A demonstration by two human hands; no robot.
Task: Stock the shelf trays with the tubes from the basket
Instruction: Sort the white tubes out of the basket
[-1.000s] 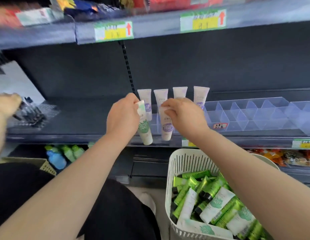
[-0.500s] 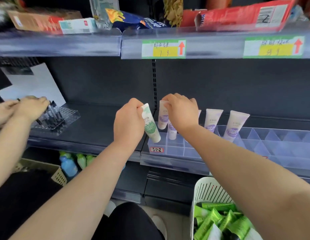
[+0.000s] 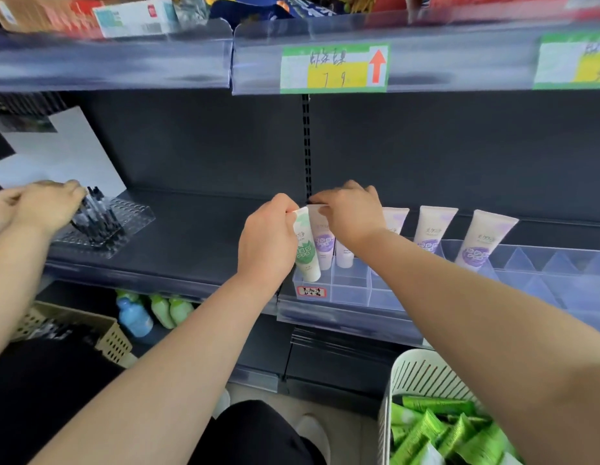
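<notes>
Green-label tube (image 3: pixel 307 251) is pinched at its crimped top by the left hand (image 3: pixel 266 239), cap end down, bottom at the front-left cell of the clear shelf tray (image 3: pixel 350 290); can't tell if the cap is seated or just above the cell floor. Right hand (image 3: pixel 350 213), directly right of the left, is closed on the top of a purple-label tube (image 3: pixel 322 243) standing just behind and touching the green one, one cell back in the same tray. Step in hand: seating both tubes in the tray's left column. Next move probably calls for pushing the green tube straight down until it stands alone, releasing both, then reaching down and right to the basket (image 3: pixel 422 374) for more. Risk: the neighbouring tubes lean, so a nudge could tip them. Tray contents: to the right of the right hand three more purple-label tubes (image 3: pixel 483 241) stand cap-down, tilted back, in the rear row; another is partly hidden under the right wrist; front cells and the cells further right look empty. A small red-bordered label (image 3: pixel 311 291) sits on the tray front below the left hand. The basket, below the right forearm, holds a pile of green tubes (image 3: pixel 432 431), plenty left, so the task looks early. Far left of the left hand, another person's hands (image 3: pixel 40 206) work at a clear rack of dark pens (image 3: pixel 97 219).
</notes>
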